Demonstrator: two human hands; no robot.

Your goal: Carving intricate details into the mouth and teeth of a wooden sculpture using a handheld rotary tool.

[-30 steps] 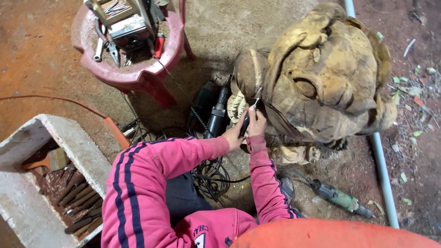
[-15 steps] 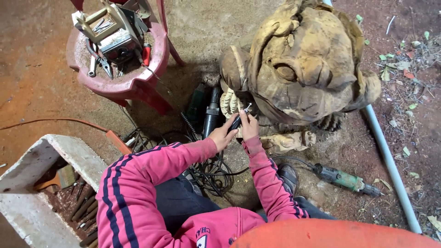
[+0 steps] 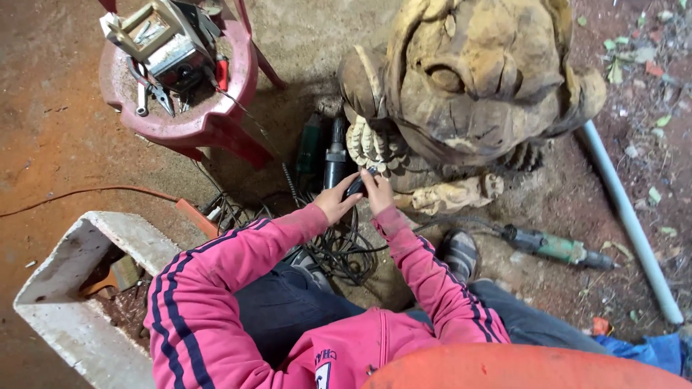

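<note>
Wooden carved statue (image 3: 476, 86) at my twelve o'clock, my left hand (image 3: 336, 202) and right hand (image 3: 376, 191) both clenched around a small dark tool (image 3: 355, 187) at its base, green grinder (image 3: 555, 246) at three o'clock, red stool (image 3: 180, 122) at ten, white trough (image 3: 65, 317) at eight

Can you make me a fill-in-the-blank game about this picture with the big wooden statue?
1. Both hands, the left hand and the right hand, hold a small dark tool against a big carved statue made of ____.
2. The person's sleeves are pink with dark ____ running along them.
3. The green power tool lies on the ____.
4. The red stool has a metal machine sitting on ____ of it.

Missing words: wood; stripes; ground; top
</note>
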